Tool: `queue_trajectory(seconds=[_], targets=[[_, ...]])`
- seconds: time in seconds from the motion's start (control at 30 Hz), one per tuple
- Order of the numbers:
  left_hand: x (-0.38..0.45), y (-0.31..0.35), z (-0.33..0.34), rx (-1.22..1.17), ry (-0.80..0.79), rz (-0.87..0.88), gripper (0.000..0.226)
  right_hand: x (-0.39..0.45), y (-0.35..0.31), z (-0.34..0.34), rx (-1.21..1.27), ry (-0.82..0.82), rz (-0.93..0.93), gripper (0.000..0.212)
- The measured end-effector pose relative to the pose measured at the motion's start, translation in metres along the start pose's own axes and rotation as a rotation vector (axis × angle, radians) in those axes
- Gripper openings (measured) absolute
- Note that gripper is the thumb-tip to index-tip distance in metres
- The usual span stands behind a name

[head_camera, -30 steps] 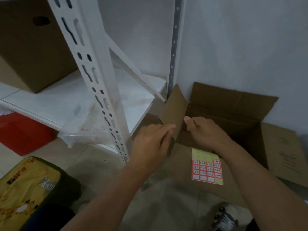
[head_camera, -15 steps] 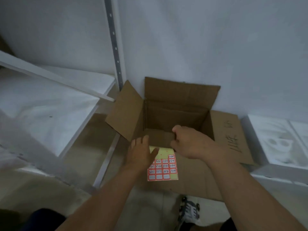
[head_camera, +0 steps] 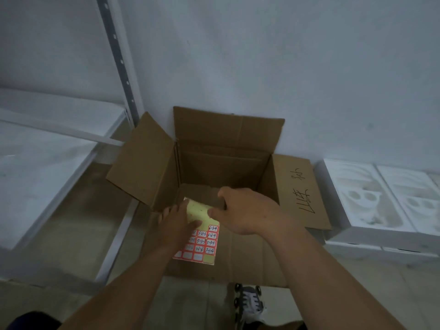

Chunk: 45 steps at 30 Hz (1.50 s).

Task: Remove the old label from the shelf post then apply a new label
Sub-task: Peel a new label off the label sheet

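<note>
A label sheet (head_camera: 202,241) with red-framed, hand-numbered stickers on yellow backing lies on the near flap of an open cardboard box (head_camera: 238,148). Its bare yellow top end curls up between my hands. My left hand (head_camera: 175,222) lies over the sheet's upper left part, fingers at its left edge and thumb across its face. My right hand (head_camera: 245,210) pinches the sheet's top right edge, thumb on the paper and fingers curled behind it. A perforated white shelf post (head_camera: 119,58) rises at the upper left by the wall. No label shows on it.
A low white shelf board (head_camera: 42,163) with a diagonal brace fills the left. White foam packing trays (head_camera: 381,201) are stacked on the floor to the right of the box. My shoe (head_camera: 250,303) stands on the tiled floor just below the box flap.
The view has swung right, away from the front shelf post, to the box. My left hand has come onto the label sheet and my right thumb onto its top edge, which now curls up.
</note>
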<state>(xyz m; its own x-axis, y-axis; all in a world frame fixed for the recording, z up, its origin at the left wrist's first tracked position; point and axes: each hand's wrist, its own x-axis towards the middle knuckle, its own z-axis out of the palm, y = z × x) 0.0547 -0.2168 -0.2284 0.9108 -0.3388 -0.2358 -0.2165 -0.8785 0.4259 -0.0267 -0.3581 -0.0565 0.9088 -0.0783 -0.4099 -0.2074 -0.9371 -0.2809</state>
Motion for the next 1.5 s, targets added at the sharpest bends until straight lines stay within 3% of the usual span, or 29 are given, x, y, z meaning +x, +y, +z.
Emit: queue_trajectory(seconds=[0.13,0.23,0.33,0.43,0.6,0.73,0.83,0.93,1.1,1.17,1.23,1.3,1.4,1.5], targets=[[-0.005,0.015,-0.006,-0.425,0.107,0.051,0.052,0.004,0.003,-0.001,0.015,-0.007,0.018,0.043],[-0.01,0.025,-0.027,-0.616,0.154,0.085,0.061,0.004,0.004,-0.005,0.036,0.013,0.045,0.035],[-0.023,0.036,-0.062,-0.934,0.137,0.029,0.074,0.003,0.003,-0.011,0.128,0.08,0.101,0.043],[-0.043,0.04,-0.096,-1.144,0.148,-0.028,0.081,0.005,-0.001,-0.017,0.168,0.146,0.097,0.022],[-0.082,0.025,-0.143,-1.467,0.205,-0.11,0.075,-0.01,-0.027,-0.022,0.556,0.08,0.09,0.033],[-0.11,0.014,-0.164,-1.561,0.196,-0.11,0.066,-0.026,-0.042,-0.02,0.854,0.042,-0.108,0.028],[-0.131,0.01,-0.18,-1.702,-0.047,-0.136,0.052,-0.036,-0.051,-0.02,0.896,0.057,-0.205,0.025],[-0.151,0.005,-0.191,-1.644,-0.234,-0.157,0.052,-0.043,-0.064,-0.021,0.855,0.057,-0.266,0.024],[-0.158,-0.001,-0.202,-1.569,-0.143,-0.125,0.057,-0.042,-0.088,-0.017,0.867,0.266,-0.315,0.017],[-0.158,-0.001,-0.205,-1.595,-0.126,-0.114,0.048,-0.04,-0.093,-0.014,0.881,0.412,-0.295,0.03],[-0.158,-0.002,-0.207,-1.625,-0.149,-0.098,0.048,-0.036,-0.096,-0.009,0.772,0.585,-0.316,0.033],[-0.157,-0.003,-0.207,-1.638,-0.167,-0.093,0.05,-0.034,-0.097,-0.001,0.56,0.739,-0.381,0.023],[-0.156,-0.003,-0.208,-1.625,-0.131,-0.069,0.044,-0.032,-0.095,0.007,0.41,0.811,-0.433,0.034],[-0.156,-0.004,-0.21,-1.637,-0.11,-0.085,0.044,-0.032,-0.094,0.009,0.412,0.818,-0.462,0.039]])
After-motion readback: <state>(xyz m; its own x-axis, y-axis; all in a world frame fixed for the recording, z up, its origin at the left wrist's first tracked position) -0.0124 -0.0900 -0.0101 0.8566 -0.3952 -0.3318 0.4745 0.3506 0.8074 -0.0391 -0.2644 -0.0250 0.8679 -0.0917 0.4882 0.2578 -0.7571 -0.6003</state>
